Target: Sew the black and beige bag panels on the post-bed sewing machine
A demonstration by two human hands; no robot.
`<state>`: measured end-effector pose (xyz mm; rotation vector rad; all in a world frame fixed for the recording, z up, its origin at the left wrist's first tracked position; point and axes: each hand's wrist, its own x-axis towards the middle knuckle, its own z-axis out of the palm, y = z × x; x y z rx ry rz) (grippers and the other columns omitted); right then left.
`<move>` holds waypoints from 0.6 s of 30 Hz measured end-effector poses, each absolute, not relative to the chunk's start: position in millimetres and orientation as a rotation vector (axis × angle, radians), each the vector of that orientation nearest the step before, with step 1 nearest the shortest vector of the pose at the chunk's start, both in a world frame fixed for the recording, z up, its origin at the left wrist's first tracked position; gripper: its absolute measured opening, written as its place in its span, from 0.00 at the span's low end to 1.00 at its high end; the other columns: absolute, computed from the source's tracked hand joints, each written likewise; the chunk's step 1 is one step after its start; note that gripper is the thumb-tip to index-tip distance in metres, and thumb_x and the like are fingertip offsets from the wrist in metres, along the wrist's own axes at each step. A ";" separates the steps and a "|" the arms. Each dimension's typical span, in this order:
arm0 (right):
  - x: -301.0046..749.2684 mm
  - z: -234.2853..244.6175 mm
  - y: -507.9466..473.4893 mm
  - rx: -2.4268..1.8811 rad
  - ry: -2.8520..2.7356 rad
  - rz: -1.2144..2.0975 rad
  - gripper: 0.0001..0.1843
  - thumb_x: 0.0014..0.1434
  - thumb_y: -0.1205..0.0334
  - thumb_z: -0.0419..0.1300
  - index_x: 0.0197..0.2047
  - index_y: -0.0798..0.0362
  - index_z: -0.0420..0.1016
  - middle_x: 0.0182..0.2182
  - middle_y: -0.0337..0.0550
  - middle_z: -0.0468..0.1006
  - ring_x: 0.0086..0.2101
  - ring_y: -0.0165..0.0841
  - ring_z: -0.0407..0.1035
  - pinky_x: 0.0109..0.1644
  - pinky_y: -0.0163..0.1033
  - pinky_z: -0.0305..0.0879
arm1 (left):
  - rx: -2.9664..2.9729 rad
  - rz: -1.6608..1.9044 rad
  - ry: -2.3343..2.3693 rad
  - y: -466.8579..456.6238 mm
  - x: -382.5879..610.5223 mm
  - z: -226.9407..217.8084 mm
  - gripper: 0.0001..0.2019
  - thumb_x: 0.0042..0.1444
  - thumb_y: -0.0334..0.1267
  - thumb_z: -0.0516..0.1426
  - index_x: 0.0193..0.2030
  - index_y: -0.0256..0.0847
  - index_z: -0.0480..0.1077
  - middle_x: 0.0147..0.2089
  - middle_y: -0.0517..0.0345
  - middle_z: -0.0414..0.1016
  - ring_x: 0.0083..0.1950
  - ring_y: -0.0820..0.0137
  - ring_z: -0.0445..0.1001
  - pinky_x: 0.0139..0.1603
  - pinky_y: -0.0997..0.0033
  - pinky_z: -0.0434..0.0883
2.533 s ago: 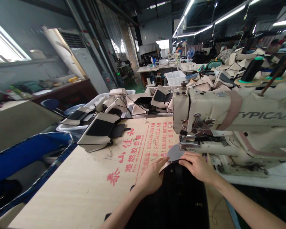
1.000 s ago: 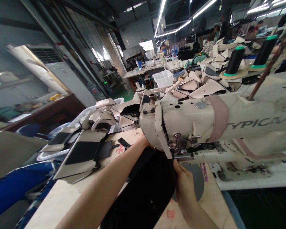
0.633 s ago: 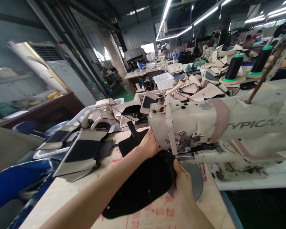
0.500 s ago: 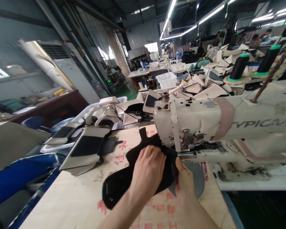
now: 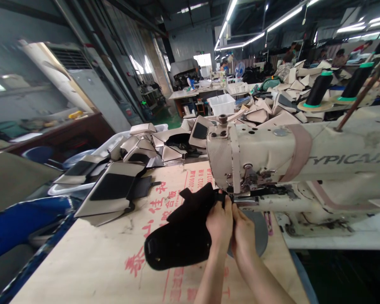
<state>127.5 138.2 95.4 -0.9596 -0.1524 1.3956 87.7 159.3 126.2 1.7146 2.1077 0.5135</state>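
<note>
A black fabric piece (image 5: 180,242) with a rounded end and a short tab lies on the plywood tabletop (image 5: 114,257), its right side reaching under the head of a sewing machine (image 5: 223,158). My left hand (image 5: 220,221) is closed on its right edge near the needle area, fingers bent around a small strap-like part. Right beside it, my right hand (image 5: 243,228) pinches the same edge, though the fingertips are partly hidden. Under my right wrist shows a grey rounded plate (image 5: 259,234).
Beige-and-black sewn pieces (image 5: 114,188) lie at the table's left, with more heaped in a white bin (image 5: 114,141) behind. A blue-lined container (image 5: 28,232) stands at left. Black thread spools (image 5: 318,89) rise behind the machine. Other people sit far back.
My left hand has moved right, off the middle of the black piece to its edge beside my right hand. The piece has turned slightly and lies more exposed.
</note>
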 end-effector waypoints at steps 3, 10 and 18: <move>127.6 88.3 139.7 -0.952 -0.114 1.400 0.23 0.41 0.52 0.65 0.36 0.60 0.76 0.32 0.48 0.77 0.33 0.36 0.70 0.36 0.36 0.65 | 1.626 0.564 2.053 161.2 84.8 121.4 0.25 0.60 0.51 0.37 0.36 0.38 0.69 0.35 0.47 0.75 0.38 0.64 0.73 0.34 0.71 0.64; 123.1 85.0 138.5 -0.967 -0.055 1.408 0.22 0.43 0.51 0.64 0.36 0.60 0.76 0.32 0.48 0.77 0.34 0.36 0.71 0.35 0.36 0.66 | 1.437 0.703 2.000 170.1 75.1 111.9 0.27 0.57 0.55 0.39 0.26 0.38 0.69 0.29 0.50 0.74 0.34 0.65 0.73 0.29 0.73 0.63; 123.2 94.1 138.0 -0.927 -0.007 1.420 0.22 0.41 0.52 0.65 0.37 0.60 0.76 0.33 0.48 0.77 0.35 0.37 0.71 0.38 0.38 0.67 | 1.604 0.632 2.060 170.6 73.6 119.9 0.26 0.58 0.52 0.39 0.22 0.38 0.66 0.27 0.49 0.74 0.30 0.67 0.73 0.27 0.74 0.59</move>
